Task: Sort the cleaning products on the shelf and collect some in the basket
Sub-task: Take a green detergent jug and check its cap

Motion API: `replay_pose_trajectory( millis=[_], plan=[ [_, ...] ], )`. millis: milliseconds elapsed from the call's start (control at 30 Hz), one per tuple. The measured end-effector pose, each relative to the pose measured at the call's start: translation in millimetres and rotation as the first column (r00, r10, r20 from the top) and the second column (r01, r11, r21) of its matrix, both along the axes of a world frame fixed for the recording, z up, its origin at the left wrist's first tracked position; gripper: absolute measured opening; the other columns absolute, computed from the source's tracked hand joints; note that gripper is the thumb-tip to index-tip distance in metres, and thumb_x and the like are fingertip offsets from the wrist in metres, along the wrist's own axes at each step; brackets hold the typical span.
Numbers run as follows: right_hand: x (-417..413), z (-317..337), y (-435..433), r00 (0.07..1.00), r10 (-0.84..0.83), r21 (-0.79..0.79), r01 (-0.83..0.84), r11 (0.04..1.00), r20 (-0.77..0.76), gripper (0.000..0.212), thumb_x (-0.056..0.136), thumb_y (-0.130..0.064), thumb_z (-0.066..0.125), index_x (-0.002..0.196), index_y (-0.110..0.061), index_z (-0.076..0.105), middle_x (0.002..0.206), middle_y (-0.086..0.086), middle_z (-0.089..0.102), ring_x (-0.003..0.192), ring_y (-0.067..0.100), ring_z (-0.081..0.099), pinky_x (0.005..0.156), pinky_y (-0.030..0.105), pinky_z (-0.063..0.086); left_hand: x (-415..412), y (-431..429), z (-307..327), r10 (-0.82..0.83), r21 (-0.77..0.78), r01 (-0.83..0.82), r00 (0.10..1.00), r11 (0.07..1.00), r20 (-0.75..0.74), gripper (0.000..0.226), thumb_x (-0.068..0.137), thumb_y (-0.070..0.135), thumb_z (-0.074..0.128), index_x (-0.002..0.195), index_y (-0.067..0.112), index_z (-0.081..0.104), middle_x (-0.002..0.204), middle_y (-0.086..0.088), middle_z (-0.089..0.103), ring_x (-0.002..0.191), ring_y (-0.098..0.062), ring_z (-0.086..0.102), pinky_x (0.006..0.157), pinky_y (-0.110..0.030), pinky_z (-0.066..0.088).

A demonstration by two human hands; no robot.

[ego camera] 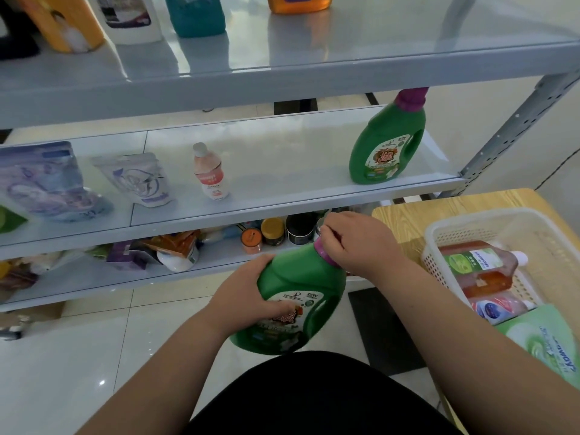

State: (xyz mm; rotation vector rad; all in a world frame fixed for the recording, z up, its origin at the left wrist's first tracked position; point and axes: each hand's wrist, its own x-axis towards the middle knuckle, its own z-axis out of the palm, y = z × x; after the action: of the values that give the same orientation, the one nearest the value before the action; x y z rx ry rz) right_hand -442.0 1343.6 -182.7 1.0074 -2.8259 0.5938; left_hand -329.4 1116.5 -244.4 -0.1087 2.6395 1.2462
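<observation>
Head view: left hand (248, 293) and right hand (354, 243) grip a green jug (295, 274) above glossy tiles (94, 356), before grey shelving (282, 197).

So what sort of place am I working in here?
Probably a shop or a mock-up of one: open metal shelves stocked with detergent bottles and pouches, plus a basket of products on a table beside them.
</observation>
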Motion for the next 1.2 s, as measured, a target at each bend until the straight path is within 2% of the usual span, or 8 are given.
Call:
replay_pose_trajectory(
  millis=[267, 433, 567, 700, 833, 933, 1033, 1200],
  plan=[
    [-14, -9, 3, 0.947, -0.088, -0.025, 0.100, 0.995, 0.308, 0.046, 0.093, -0.070, 0.032, 0.100, -0.028, 0.049, 0.095, -0.009, 0.054, 0.084, 0.010, 0.054, 0.065, 0.028, 0.043, -7, -1, -1, 0.062, -0.174, -0.080, 0.992, 0.981, -0.106, 0.087, 0.056, 0.070, 0.075, 0.133, 0.047, 0.041, 0.116, 0.024, 0.049, 0.102, -0.003, 0.051, 0.082, -0.024, 0.042],
    [-17, -7, 12, 0.867, 0.106, -0.169, -0.025, 0.985, 0.488, 0.034, 0.087, -0.047, 0.050, 0.120, -0.053, 0.049, 0.124, -0.021, 0.049, 0.112, 0.001, 0.051, 0.082, 0.013, 0.042, -5, -5, -8, 0.124, -0.172, -0.136, 0.989, 0.976, -0.079, 0.094, 0.054, 0.073, 0.074, 0.138, 0.044, 0.041, 0.121, 0.023, 0.050, 0.106, -0.006, 0.053, 0.087, -0.028, 0.046],
    [-19, -10, 10, 0.869, -0.005, -0.046, 0.032, 0.998, 0.495, 0.052, 0.094, -0.062, 0.052, 0.141, -0.042, 0.040, 0.132, -0.008, 0.051, 0.112, 0.013, 0.056, 0.089, 0.031, 0.047, -4, -5, -10, 0.154, -0.111, -0.159, 0.987, 0.981, -0.054, 0.098, 0.053, 0.073, 0.075, 0.139, 0.043, 0.040, 0.124, 0.020, 0.053, 0.109, -0.008, 0.054, 0.089, -0.032, 0.048],
    [-13, -5, 10, 0.770, 0.164, -0.298, 0.036, 0.954, 0.616, 0.052, 0.094, -0.031, 0.057, 0.136, -0.060, 0.046, 0.133, -0.024, 0.047, 0.116, -0.005, 0.049, 0.088, 0.016, 0.042, -2, -6, -9, 0.161, -0.096, -0.166, 0.986, 0.982, -0.052, 0.095, 0.052, 0.072, 0.075, 0.136, 0.043, 0.042, 0.126, 0.016, 0.057, 0.110, -0.010, 0.057, 0.092, -0.036, 0.051],
    [-7, -9, 4, 0.806, 0.050, -0.282, 0.148, 0.948, 0.590, 0.044, 0.096, -0.044, 0.065, 0.136, -0.046, 0.046, 0.128, -0.011, 0.045, 0.112, 0.008, 0.051, 0.078, 0.010, 0.041, -2, -6, -7, 0.161, -0.081, -0.164, 0.986, 0.983, -0.051, 0.095, 0.051, 0.071, 0.076, 0.135, 0.043, 0.042, 0.125, 0.015, 0.057, 0.109, -0.011, 0.057, 0.092, -0.037, 0.052],
    [-1, -9, 4, 0.779, 0.135, -0.453, 0.206, 0.867, 0.613, 0.050, 0.084, -0.030, 0.062, 0.127, -0.055, 0.056, 0.124, -0.022, 0.048, 0.107, -0.010, 0.051, 0.076, 0.003, 0.046, 0, -4, -7, 0.161, -0.064, -0.165, 0.985, 0.984, -0.069, 0.094, 0.051, 0.069, 0.079, 0.134, 0.043, 0.043, 0.123, 0.016, 0.057, 0.109, -0.010, 0.057, 0.091, -0.035, 0.051],
    [5, -7, 2, 0.755, 0.144, -0.465, 0.230, 0.855, 0.639, 0.049, 0.084, -0.045, 0.064, 0.126, -0.064, 0.050, 0.126, -0.029, 0.043, 0.107, -0.010, 0.052, 0.073, -0.001, 0.045, -1, -4, -6, 0.156, -0.070, -0.161, 0.985, 0.984, -0.077, 0.093, 0.053, 0.067, 0.081, 0.135, 0.043, 0.043, 0.124, 0.016, 0.058, 0.110, -0.011, 0.057, 0.092, -0.037, 0.052],
    [4, -12, 2, 0.696, 0.240, -0.632, 0.381, 0.675, 0.676, 0.053, 0.078, -0.013, 0.064, 0.117, -0.048, 0.070, 0.117, -0.015, 0.064, 0.104, 0.008, 0.064, 0.080, 0.022, 0.055, -2, -4, -4, 0.156, -0.052, -0.161, 0.984, 0.986, -0.088, 0.091, 0.053, 0.066, 0.081, 0.133, 0.046, 0.042, 0.123, 0.017, 0.057, 0.110, -0.010, 0.056, 0.093, -0.038, 0.052]
  ],
)
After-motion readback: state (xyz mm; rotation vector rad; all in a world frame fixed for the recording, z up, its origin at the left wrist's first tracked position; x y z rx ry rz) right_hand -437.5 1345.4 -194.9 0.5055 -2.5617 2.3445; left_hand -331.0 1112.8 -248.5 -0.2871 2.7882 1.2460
